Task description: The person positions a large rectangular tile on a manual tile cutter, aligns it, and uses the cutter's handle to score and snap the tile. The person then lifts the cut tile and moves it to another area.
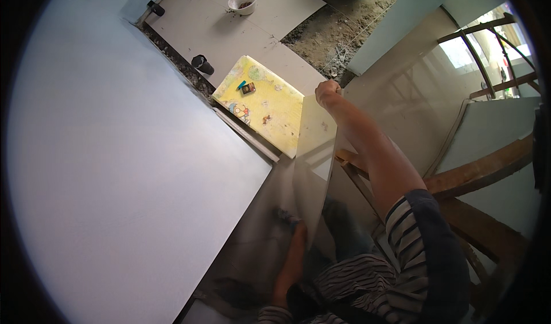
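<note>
Right hand clenched on top edge of glossy tile, left hand gripping its lower edge, yellow mat just behind.

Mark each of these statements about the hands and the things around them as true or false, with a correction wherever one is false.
1. The right hand grips the top edge of a large glossy tile. True.
2. The left hand is raised above the right one. False: it sits low against the tile, near its lower part.
3. A yellow board with small items on it lies on the floor. True.
4. The white bowl stands on the yellow board. False: it stands farther off, on a laid pale floor tile.
5. The person's sleeves are plain white. False: they are striped.
</note>
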`<state>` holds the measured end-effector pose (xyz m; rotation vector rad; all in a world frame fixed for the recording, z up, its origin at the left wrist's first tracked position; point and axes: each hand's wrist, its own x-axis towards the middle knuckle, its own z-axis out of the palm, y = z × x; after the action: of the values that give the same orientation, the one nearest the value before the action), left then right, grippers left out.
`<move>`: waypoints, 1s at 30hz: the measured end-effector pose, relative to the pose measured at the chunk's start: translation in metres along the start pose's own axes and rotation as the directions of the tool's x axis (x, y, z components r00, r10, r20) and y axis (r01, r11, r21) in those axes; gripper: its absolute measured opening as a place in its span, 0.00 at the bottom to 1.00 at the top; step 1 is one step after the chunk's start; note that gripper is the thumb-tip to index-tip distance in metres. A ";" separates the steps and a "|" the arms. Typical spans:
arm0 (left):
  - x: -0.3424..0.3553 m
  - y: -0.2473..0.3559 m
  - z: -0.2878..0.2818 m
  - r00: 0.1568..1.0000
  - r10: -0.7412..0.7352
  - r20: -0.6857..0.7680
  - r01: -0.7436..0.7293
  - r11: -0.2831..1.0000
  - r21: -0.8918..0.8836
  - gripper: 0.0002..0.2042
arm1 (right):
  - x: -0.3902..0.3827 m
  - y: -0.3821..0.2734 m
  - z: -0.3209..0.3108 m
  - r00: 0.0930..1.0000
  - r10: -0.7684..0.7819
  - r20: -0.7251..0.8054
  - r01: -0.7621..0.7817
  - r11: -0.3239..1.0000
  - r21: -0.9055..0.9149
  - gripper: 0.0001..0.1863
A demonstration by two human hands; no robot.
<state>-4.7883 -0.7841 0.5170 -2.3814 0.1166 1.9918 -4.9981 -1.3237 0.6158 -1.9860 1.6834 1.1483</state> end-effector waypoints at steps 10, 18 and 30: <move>0.129 0.078 0.042 0.996 -0.093 -0.014 0.087 0.968 -0.235 0.29 | 0.158 -0.011 -0.009 0.985 0.082 0.154 -0.075 0.996 -0.048 0.21; 0.051 0.147 0.019 0.984 -0.171 0.044 0.176 0.930 -0.323 0.30 | 0.142 -0.044 -0.095 0.925 -0.269 0.270 0.205 0.949 0.240 0.39; 0.081 0.150 0.003 0.995 0.000 0.098 0.022 0.974 -0.226 0.24 | 0.141 0.057 -0.044 0.867 -0.495 0.055 -0.070 -0.011 0.997 0.59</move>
<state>-4.7894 -0.9362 0.4403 -2.3971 -0.1346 2.2214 -5.0345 -1.4658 0.5569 -0.8128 1.1573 -0.0430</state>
